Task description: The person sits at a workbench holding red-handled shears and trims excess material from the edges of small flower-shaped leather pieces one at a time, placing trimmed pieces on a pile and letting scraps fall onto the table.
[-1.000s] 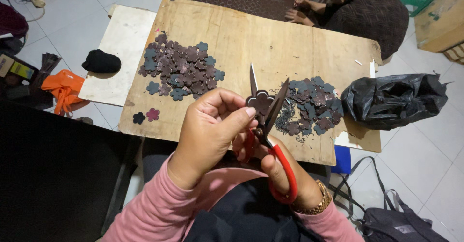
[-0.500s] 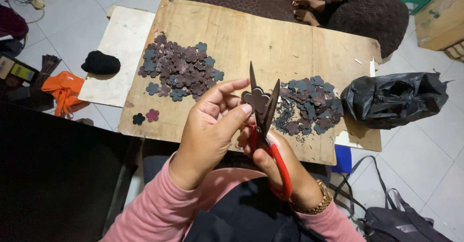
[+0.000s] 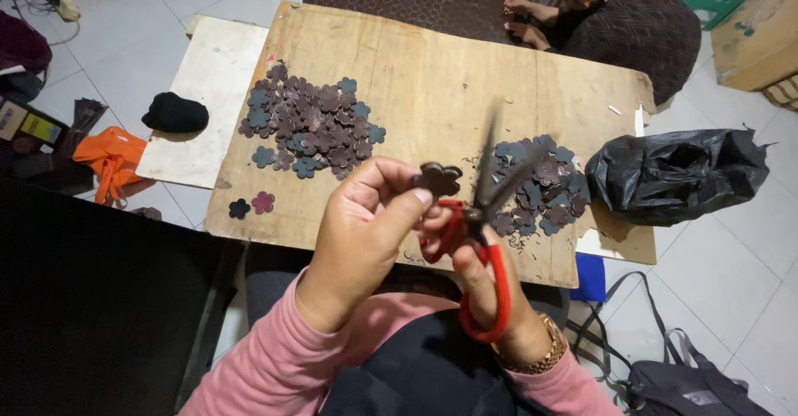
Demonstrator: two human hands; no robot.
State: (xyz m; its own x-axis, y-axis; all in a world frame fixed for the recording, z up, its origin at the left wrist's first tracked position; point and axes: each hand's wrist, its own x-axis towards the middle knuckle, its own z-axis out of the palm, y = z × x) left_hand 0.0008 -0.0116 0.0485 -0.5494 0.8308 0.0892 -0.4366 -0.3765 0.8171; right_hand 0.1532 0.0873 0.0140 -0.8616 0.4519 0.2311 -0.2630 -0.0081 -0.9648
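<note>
Pinching dark flower-shaped cutout (image 3: 438, 180) in left hand (image 3: 366, 237) fingertips, above board (image 3: 432, 75) near edge. Right hand (image 3: 490, 287) closed around red-handled scissors (image 3: 482, 241); blades, wide apart second ago, now narrowed beside cutout, mid-trim.

Wooden board (image 3: 432, 75) lies on floor, smaller board (image 3: 212, 92) touching its left edge. Flower-shaped cutouts: one pile (image 3: 312, 121) left-centre on wooden board, second pile (image 3: 536, 187) right, two loose cutouts (image 3: 251, 206) near front-left corner. Bundle (image 3: 174, 113) on smaller board. Plastic bag (image 3: 677, 175) right of wooden board; another person (image 3: 598, 9) behind it
</note>
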